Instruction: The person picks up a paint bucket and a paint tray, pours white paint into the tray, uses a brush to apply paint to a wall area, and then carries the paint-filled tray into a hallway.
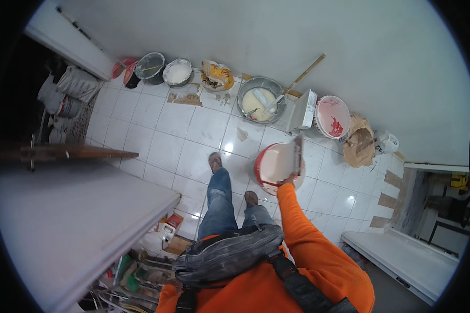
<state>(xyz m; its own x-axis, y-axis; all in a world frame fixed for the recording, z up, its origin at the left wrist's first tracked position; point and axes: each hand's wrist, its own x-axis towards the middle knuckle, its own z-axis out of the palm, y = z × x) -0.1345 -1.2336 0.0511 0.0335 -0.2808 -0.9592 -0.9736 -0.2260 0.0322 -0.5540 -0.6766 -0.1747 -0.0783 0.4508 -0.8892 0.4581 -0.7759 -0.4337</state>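
Observation:
My right hand (289,179) is closed round the near end of a long flat grey tool (297,151), somewhat blurred, so its exact kind is unclear. The tool lies above the right part of a red-rimmed bucket (272,166), which holds a pale pinkish-white mass. This bucket stands on the tiled floor just ahead of my right foot. An orange sleeve covers my right arm. Only a bit of the left sleeve (167,298) shows at the lower edge, and my left hand is out of sight.
Along the wall stand a grey tub (240,107) with whitish liquid and tools, a pink-smeared bucket (333,116), a paper sack (359,141), a yellow bag (217,75) and a white-filled bucket (177,72). A wooden handle (309,69) leans out. White panels flank me; clutter lies behind left.

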